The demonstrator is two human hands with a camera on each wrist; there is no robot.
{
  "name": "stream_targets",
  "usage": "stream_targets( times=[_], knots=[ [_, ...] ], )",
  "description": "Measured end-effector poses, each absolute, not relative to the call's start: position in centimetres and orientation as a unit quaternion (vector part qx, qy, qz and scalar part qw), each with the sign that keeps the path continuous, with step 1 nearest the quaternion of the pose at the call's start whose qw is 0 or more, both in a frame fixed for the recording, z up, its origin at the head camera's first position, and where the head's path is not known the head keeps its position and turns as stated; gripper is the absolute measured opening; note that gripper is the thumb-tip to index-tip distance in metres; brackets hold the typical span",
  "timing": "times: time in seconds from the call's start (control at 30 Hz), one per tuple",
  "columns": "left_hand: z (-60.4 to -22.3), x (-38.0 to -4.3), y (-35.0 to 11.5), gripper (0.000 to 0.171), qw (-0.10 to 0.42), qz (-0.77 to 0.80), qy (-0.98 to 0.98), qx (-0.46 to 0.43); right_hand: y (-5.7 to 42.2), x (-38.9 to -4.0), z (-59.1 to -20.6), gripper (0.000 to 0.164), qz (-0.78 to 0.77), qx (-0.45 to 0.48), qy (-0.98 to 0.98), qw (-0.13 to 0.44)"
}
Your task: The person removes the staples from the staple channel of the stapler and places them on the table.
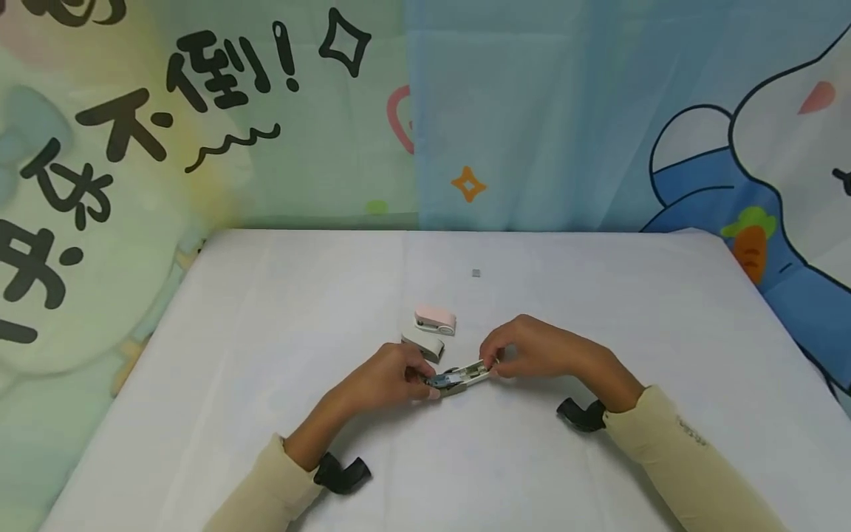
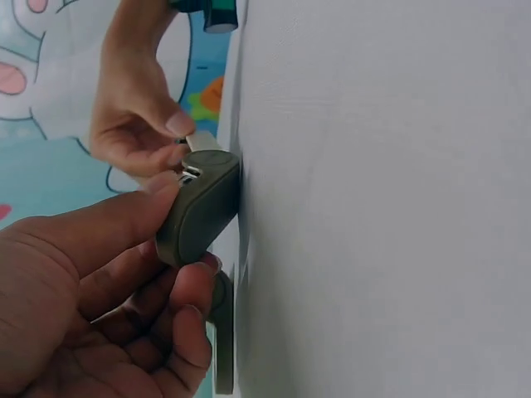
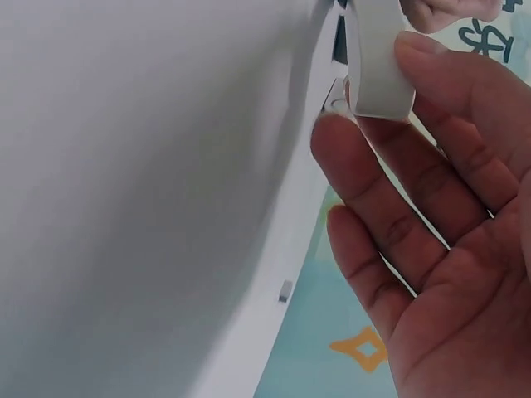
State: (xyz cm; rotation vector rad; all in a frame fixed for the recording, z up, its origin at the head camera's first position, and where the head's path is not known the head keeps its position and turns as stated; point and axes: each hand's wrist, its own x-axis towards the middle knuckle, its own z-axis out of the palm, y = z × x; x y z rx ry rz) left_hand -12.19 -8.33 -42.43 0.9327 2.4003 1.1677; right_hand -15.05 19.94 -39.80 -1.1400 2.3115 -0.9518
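Both hands hold an opened stapler (image 1: 459, 377) over the white table, its metal inside facing up in the head view. My left hand (image 1: 391, 375) grips one end; in the left wrist view its thumb and fingers pinch the dark grey-green body (image 2: 203, 203). At the other end my right hand (image 1: 532, 347) pinches the pale part (image 3: 382, 66) between thumb and fingers, the little finger held away from it. Just beyond the left hand lie a white-grey stapler (image 1: 424, 344) and a pink stapler (image 1: 435, 320) side by side.
A small grey block (image 1: 476, 273), like a strip of staples, lies farther back on the white table (image 1: 299, 295). Black wrist mounts (image 1: 342, 474) stick out from both sleeves. A printed curtain (image 1: 505, 111) hangs behind the table's far edge.
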Motion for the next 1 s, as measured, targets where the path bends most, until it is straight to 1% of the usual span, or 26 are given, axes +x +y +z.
stream_targets(
  times=[0.13,0.2,0.37,0.43,0.5,0.6,0.7,0.83,1.0],
  knots=[
    [-42.7,-12.2,-7.4,0.017,0.144,0.405,0.84,0.33,20.8,-15.5,-39.9,0.017,-0.329,-0.386,0.838,0.2],
    [-42.5,-12.3,-6.6,0.018,0.142,0.4,0.845,0.325,21.4,-15.9,-39.9,0.018,-0.327,-0.386,0.841,0.191],
    [-40.3,-13.3,-4.5,0.016,0.112,0.357,0.877,0.302,23.0,-17.2,-39.4,0.02,-0.317,-0.379,0.859,0.135],
    [-39.2,-14.0,-3.9,0.017,0.096,0.337,0.89,0.291,23.2,-17.8,-38.9,0.02,-0.309,-0.371,0.869,0.105],
    [-38.4,-15.2,-3.8,0.018,0.092,0.325,0.897,0.284,23.3,-18.4,-38.3,0.02,-0.294,-0.37,0.879,0.072],
    [-37.4,-17.6,-3.5,0.02,0.102,0.322,0.896,0.288,23.4,-19.3,-37.6,0.022,-0.259,-0.375,0.89,0.019],
    [-36.9,-20.0,-3.2,0.021,0.109,0.316,0.894,0.297,23.4,-20.4,-37.1,0.024,-0.228,-0.374,0.899,-0.016],
    [-37.1,-22.1,-1.8,0.022,0.127,0.312,0.898,0.283,23.9,-21.7,-36.8,0.022,-0.21,-0.364,0.907,-0.027],
    [-37.9,-23.5,0.6,0.02,0.14,0.299,0.906,0.265,25.1,-22.4,-36.7,0.022,-0.197,-0.349,0.916,-0.026]
  ],
)
